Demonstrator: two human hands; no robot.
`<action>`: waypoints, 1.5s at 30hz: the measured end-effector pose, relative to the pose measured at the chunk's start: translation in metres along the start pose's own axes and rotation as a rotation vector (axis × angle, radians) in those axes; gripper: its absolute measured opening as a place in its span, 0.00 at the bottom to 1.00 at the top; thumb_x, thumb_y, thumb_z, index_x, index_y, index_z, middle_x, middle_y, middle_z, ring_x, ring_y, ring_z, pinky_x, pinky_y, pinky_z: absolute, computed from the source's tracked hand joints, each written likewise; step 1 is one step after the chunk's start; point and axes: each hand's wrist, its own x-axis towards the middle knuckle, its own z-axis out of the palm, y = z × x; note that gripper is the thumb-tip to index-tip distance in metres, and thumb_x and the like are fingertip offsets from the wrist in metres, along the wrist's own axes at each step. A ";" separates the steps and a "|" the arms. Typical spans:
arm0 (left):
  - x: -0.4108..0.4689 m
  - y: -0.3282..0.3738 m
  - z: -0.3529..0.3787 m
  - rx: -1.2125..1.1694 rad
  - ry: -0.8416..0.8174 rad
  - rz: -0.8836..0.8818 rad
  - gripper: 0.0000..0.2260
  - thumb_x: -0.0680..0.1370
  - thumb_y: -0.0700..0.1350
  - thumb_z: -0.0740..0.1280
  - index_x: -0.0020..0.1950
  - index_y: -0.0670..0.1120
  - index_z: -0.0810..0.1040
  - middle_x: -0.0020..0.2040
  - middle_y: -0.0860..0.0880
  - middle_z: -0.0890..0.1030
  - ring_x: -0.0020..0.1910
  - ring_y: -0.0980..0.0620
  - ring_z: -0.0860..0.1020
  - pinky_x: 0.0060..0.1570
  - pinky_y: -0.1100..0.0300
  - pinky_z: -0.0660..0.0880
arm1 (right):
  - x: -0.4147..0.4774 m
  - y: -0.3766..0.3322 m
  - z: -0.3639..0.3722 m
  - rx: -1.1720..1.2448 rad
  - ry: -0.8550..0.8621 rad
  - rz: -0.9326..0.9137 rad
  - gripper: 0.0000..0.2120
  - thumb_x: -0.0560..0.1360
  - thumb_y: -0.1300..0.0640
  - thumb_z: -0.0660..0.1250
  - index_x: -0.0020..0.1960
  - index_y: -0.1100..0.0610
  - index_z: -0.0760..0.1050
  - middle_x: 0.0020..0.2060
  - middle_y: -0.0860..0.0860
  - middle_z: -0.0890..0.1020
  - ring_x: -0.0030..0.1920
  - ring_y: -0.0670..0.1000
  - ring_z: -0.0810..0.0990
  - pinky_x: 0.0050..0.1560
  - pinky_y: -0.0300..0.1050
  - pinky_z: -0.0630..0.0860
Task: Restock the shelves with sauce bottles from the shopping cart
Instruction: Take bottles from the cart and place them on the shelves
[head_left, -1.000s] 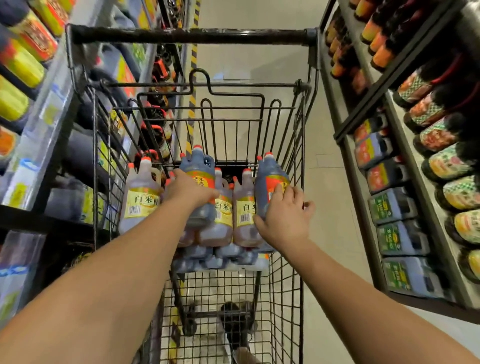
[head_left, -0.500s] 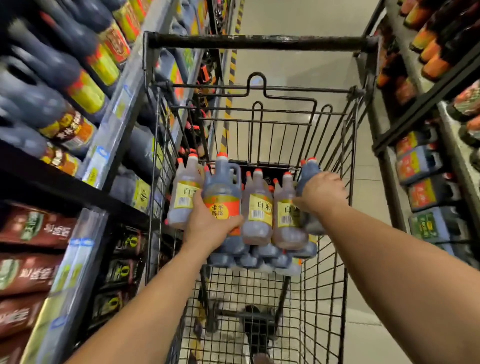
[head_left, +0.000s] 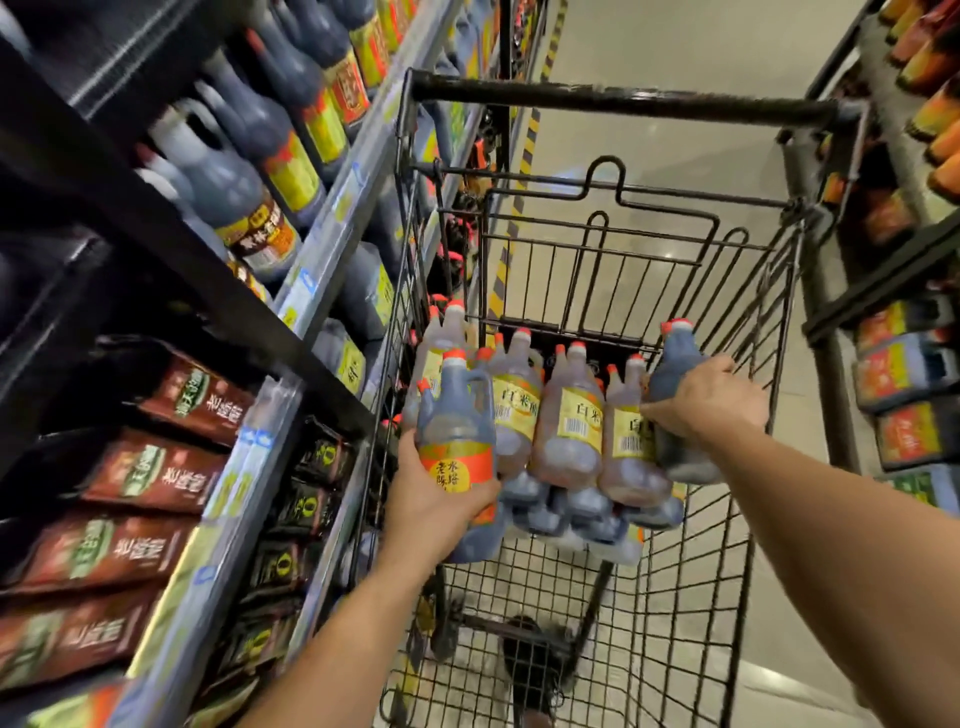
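Two shelf units flanking aisle: left shelves (head_left: 322, 260) carrying dark bottles and brown pouches, right shelves (head_left: 878, 280) carrying labelled jugs. Wire shopping cart (head_left: 623, 101) sitting between them. Amber sauce bottles (head_left: 569, 415) standing packed upright in cart basket. Left hand (head_left: 431, 501) gripping dark red-labelled bottle (head_left: 457, 431) by its body, at cart's left side. Right hand (head_left: 709, 400) wrapping around second dark bottle (head_left: 670, 369), inside cart, touching amber ones.

Worn on the head, wide-angle, facing forward and steeply down into the shopping cart (head_left: 701, 571) from close above its near end; tilted, with left shelves (head_left: 332, 244) and right shelves (head_left: 883, 280) crowding both frame edges.
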 end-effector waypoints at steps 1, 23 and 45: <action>-0.004 0.000 -0.002 -0.006 0.009 0.002 0.44 0.61 0.52 0.82 0.69 0.62 0.59 0.50 0.61 0.74 0.44 0.63 0.76 0.35 0.65 0.71 | -0.004 0.001 -0.002 0.065 -0.013 -0.004 0.51 0.63 0.32 0.74 0.70 0.65 0.59 0.56 0.60 0.78 0.56 0.61 0.78 0.51 0.51 0.75; -0.188 0.048 -0.148 -0.325 0.337 0.504 0.44 0.56 0.45 0.83 0.67 0.63 0.65 0.57 0.61 0.78 0.49 0.64 0.79 0.44 0.70 0.75 | -0.271 -0.040 -0.088 0.906 0.189 -0.820 0.53 0.59 0.40 0.77 0.74 0.53 0.54 0.63 0.48 0.75 0.61 0.53 0.77 0.51 0.47 0.74; -0.303 -0.016 -0.328 -0.370 0.776 0.512 0.38 0.58 0.47 0.83 0.58 0.67 0.64 0.55 0.61 0.77 0.50 0.62 0.79 0.44 0.65 0.78 | -0.492 -0.153 -0.132 1.162 0.017 -1.355 0.51 0.64 0.54 0.81 0.77 0.49 0.52 0.66 0.41 0.66 0.63 0.43 0.68 0.61 0.40 0.70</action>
